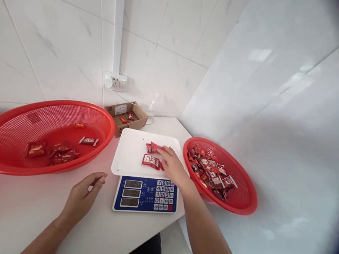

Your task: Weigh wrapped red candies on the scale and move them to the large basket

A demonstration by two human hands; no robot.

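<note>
On the white pan (130, 147) of a blue-fronted digital scale (150, 198) lie several small red snack packets (150, 161). My right hand (173, 165) reaches over the pan from the right, its fingers closed on a red snack packet (156, 147) with the thumb close to the packets below. Part of those packets is hidden by the hand. My left hand (81, 196) hovers above the table left of the scale, thumb and forefinger drawn together with nothing visible in them. Faint digits show on the scale's displays (133, 184).
A large red mesh basket (0, 162) with several packets stands at the left. Another red basket (248, 200), fuller of packets, is at the right by the wall. Behind the scale are a cardboard box (139, 121), a clear plastic bottle (152, 107) and a wall socket (116, 82).
</note>
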